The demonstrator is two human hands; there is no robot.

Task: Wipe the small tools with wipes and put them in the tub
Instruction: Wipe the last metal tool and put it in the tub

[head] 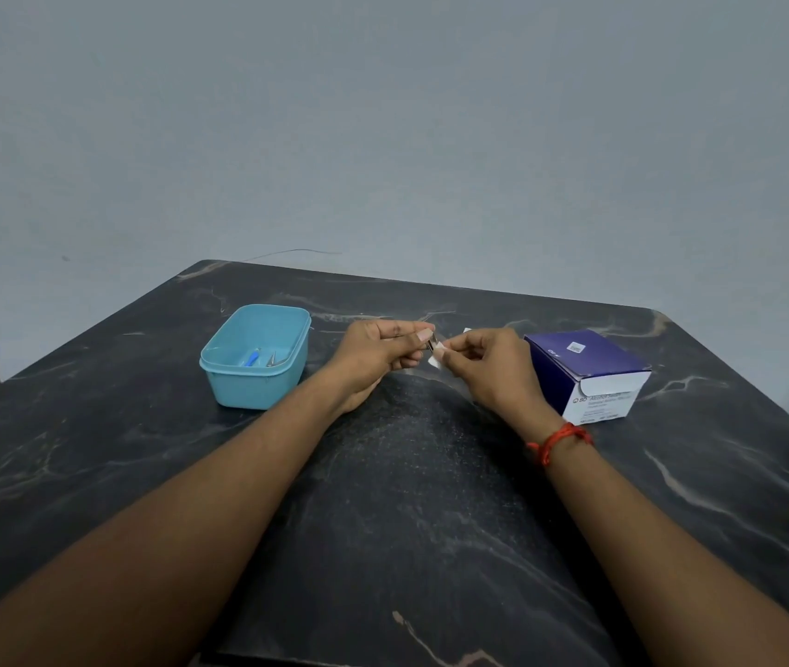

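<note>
Two hands meet over the middle of a dark marbled bench [407, 498], wiping a small tool.

The left hand [373, 353] pinches a small metal tool [431, 342] between thumb and curled fingers [424, 335]. The right hand [489, 363] pinches a white wipe [436, 357] against it, fingertips touching. The tool is too small to name, possibly a clipper. The blue tub [258, 389] sits well left of the hands, back from the bench's left edge, and holds a blue-handled tool [252, 357] and a metal one [271, 361]. A purple and white box [590, 373] stands just right of the right hand, near the far right corner. Its white front reads "BD" and "Alcohol", with the rest blurred. Bare bench lies open between the forearms. A red thread [558, 440] circles the right wrist.
</note>
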